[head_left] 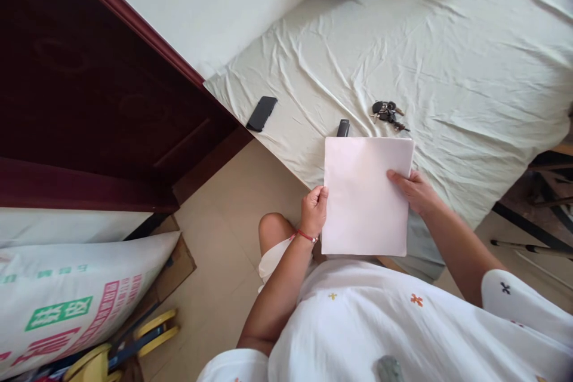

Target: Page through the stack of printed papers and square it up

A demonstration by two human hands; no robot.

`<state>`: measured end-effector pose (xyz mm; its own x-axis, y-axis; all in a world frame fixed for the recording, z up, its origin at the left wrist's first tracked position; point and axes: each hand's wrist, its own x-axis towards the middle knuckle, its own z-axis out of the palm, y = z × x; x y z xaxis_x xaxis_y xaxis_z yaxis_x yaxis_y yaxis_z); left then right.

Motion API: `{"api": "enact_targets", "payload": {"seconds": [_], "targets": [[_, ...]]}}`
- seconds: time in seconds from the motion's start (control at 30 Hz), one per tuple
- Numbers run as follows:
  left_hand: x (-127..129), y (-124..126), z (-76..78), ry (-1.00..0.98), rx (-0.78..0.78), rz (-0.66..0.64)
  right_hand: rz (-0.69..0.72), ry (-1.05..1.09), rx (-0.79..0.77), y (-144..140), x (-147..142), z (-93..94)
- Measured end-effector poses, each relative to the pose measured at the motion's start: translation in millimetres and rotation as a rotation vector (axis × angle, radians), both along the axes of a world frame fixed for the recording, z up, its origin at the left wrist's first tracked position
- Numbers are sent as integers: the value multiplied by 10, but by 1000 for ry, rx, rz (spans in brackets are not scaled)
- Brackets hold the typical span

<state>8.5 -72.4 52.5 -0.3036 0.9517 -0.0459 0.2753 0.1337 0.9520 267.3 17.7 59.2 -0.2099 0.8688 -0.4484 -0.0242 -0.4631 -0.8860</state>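
In the middle of the frame the person holds a blank white sheet of paper [364, 197] by its two side edges, raised just above the near edge of the bed [470, 71], so that it faces up toward the camera and stays flat. The left hand [314, 210], with a red cord at the wrist, pinches the left edge, its fingers [319, 194] closed on the paper with the thumb on top. The right hand [414, 190] grips the right edge, thumb laid across the face and the other fingers hidden behind the sheet; a grip on each side keeps the thin sheet from sagging. Just above the paper's top edge a small black device [342, 128] lies on the wrinkled pale sheet, partly covered by the paper. A bunch of keys [387, 113] lies near it to the right, and a black phone [262, 113] rests further left near the bed's corner, all within easy reach. A printed sack [67, 298] leans at the lower left of the frame, below a dark wooden door [89, 83].
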Motion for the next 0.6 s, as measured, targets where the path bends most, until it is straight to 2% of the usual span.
{"api": "enact_targets", "payload": {"seconds": [0.13, 0.27, 0.37, 0.6], "targets": [[15, -18, -94, 29, -62, 44, 75, -71, 64, -4, 21, 14], [17, -61, -190, -240, -39, 28, 82, -52, 40, 1, 52, 31], [2, -28, -198, -391, 6, 6, 90, -19, 1, -11, 59, 27], [-17, 52, -236, -235, 29, 155, 198, 3, -31, -45, 15, -10]]}}
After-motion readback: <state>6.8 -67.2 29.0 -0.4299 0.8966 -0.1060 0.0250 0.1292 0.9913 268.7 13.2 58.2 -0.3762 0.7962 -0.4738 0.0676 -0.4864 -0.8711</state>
